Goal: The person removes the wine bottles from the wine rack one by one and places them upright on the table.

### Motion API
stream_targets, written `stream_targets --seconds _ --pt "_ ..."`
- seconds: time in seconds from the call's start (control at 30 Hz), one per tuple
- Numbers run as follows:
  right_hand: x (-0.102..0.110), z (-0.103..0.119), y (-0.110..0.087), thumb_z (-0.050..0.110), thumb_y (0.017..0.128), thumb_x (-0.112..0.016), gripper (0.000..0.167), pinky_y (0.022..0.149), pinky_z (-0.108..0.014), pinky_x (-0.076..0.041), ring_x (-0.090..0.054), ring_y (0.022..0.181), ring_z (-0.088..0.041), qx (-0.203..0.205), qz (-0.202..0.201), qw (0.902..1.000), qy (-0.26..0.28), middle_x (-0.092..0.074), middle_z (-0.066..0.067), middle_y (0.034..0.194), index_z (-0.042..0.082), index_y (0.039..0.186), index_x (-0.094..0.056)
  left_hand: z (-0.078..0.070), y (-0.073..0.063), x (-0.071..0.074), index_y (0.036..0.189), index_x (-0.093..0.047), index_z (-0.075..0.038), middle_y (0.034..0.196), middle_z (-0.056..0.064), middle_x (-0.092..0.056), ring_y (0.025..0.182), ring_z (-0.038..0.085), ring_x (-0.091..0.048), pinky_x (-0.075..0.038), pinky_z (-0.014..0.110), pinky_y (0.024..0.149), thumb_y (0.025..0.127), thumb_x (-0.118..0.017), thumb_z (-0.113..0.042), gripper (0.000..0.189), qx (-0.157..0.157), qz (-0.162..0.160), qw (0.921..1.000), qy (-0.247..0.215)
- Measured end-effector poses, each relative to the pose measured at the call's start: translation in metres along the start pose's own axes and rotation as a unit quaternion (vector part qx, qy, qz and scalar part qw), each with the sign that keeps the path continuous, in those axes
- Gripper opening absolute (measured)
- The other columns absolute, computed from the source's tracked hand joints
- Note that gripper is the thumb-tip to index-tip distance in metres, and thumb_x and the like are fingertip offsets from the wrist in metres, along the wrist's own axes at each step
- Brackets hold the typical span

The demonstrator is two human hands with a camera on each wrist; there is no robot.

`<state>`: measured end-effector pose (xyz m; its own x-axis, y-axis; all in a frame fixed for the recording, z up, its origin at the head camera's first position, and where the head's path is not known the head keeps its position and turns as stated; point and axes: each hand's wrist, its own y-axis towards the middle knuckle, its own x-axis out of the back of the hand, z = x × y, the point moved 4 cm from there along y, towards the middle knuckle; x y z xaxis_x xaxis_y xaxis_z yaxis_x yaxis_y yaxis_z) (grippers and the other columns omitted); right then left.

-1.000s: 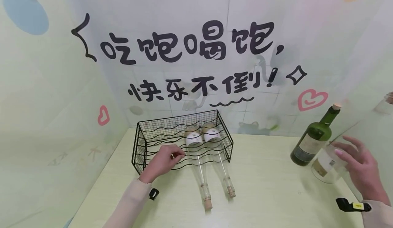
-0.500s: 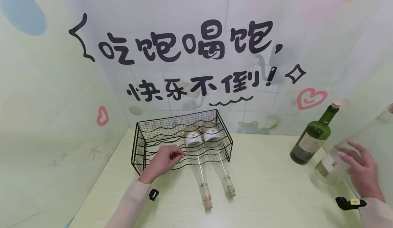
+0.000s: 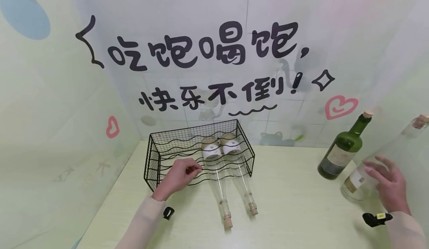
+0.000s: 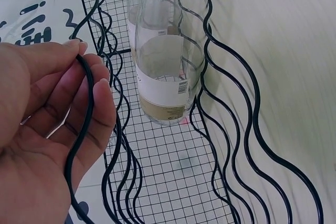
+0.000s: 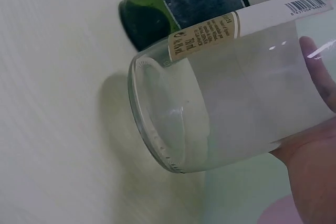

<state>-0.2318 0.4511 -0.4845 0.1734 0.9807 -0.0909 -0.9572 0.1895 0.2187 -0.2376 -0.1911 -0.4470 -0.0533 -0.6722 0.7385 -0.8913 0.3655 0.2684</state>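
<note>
My left hand (image 3: 181, 172) pinches a wavy wire on the front side of the black wire bottle rack (image 3: 201, 128); the left wrist view shows the thumb and fingertips on this wire. Two clear corked bottles lie side by side in the rack, a left one (image 3: 218, 189) and a right one (image 3: 244, 185), their necks sticking out over the front. At the far right, my right hand (image 3: 390, 184) grips another clear glass bottle (image 5: 236, 93) round its body. That bottle has a white and tan label and a cork (image 3: 420, 121). Whether its base touches the table, I cannot tell.
A green wine bottle (image 3: 342, 152) with a cork stands upright on the table (image 3: 285, 204), just left of the held bottle. Behind the table rises a printed wall hanging (image 3: 207, 3). More sheeting (image 3: 50, 130) closes off the left side.
My right hand and its clear bottle shift slightly right, then back left, and the bottle's corked top shows more fully now. The left hand and the rack stay where they were.
</note>
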Motion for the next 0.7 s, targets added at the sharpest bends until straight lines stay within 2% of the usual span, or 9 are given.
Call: stream_targets --seconds 0.1,0.23,0.37,0.5,0.7 --pt "0.001 -0.004 0.0 -0.002 0.099 -0.06 0.053 0.053 -0.02 -0.036 -0.064 0.098 0.009 -0.005 -0.003 1.0 -0.006 -0.075 0.021 0.115 0.026 0.143 -0.048 0.0 0.0 0.0 0.097 -0.077 -0.011 0.083 -0.006 -0.07 0.07 -0.001 -0.058 -0.055 0.02 0.064 0.095 -0.073 -0.011 0.005 -0.002 -0.001 1.0 -0.001" --pt "0.004 -0.008 -0.002 0.001 0.1 -0.062 0.055 0.061 -0.018 -0.039 -0.063 0.1 0.012 -0.015 -0.003 0.9995 -0.029 -0.073 0.025 0.116 0.029 0.145 -0.047 0.0 0.0 -0.001 0.097 -0.077 -0.011 0.084 -0.006 -0.07 0.071 -0.001 -0.059 -0.055 0.02 0.065 0.095 -0.072 -0.012 0.005 0.0 -0.002 1.0 0.002" --pt "0.006 -0.01 -0.004 0.006 0.1 -0.063 0.055 0.067 -0.018 -0.037 -0.06 0.101 0.016 -0.024 -0.012 0.9974 -0.067 -0.072 0.03 0.115 0.032 0.145 -0.046 0.0 -0.001 -0.001 0.098 -0.077 -0.011 0.084 -0.004 -0.07 0.07 -0.001 -0.058 -0.055 0.02 0.065 0.095 -0.072 -0.011 0.006 0.005 -0.001 1.0 0.001" --pt "0.006 -0.011 -0.006 0.01 0.1 -0.064 0.055 0.067 -0.018 -0.037 -0.057 0.102 0.018 -0.024 -0.023 0.9938 -0.106 -0.07 0.033 0.114 0.034 0.146 -0.045 -0.001 -0.001 -0.001 0.098 -0.077 -0.011 0.084 -0.003 -0.07 0.071 0.0 -0.058 -0.055 0.02 0.065 0.096 -0.072 -0.011 0.006 0.011 0.001 0.9999 -0.001" --pt "0.005 -0.013 -0.008 0.009 0.101 -0.062 0.056 0.068 -0.017 -0.039 -0.057 0.104 0.018 -0.016 -0.024 0.9928 -0.116 -0.069 0.033 0.116 0.032 0.148 -0.042 0.0 -0.001 -0.002 0.098 -0.077 -0.012 0.084 -0.006 -0.069 0.071 0.0 -0.058 -0.054 0.02 0.065 0.096 -0.072 -0.011 0.006 0.011 -0.001 0.9999 0.002"
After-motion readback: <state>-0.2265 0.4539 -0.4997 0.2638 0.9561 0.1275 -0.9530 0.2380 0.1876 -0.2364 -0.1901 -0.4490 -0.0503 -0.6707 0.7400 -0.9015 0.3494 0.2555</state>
